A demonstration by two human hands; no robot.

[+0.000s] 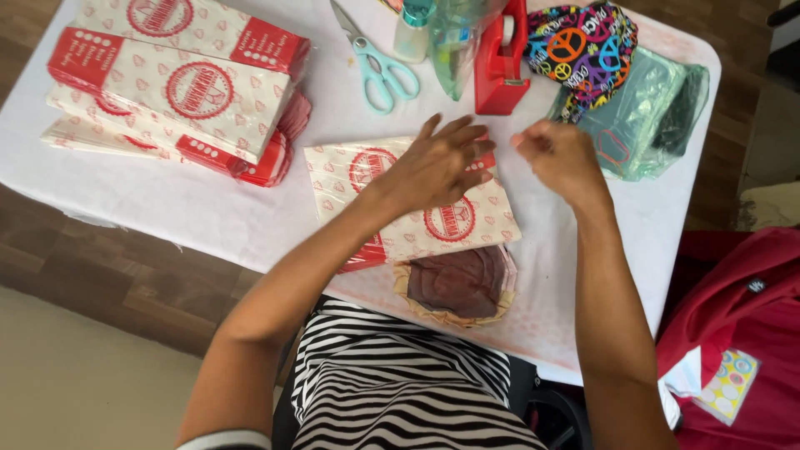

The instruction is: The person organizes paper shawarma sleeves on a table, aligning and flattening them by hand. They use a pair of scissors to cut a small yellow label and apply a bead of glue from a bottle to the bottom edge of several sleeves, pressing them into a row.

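White-clothed surface (208,208) carries a red-and-white printed paper bag (417,204) pinned under the flat, open left hand (433,167), its brown filling (458,283) still poking out nearside, while the right hand (562,158), loosely curled and empty, hovers just beside.

Home packing spot: paper bags (179,87), scissors (379,62), tape dispenser (502,71) on table (208,208).
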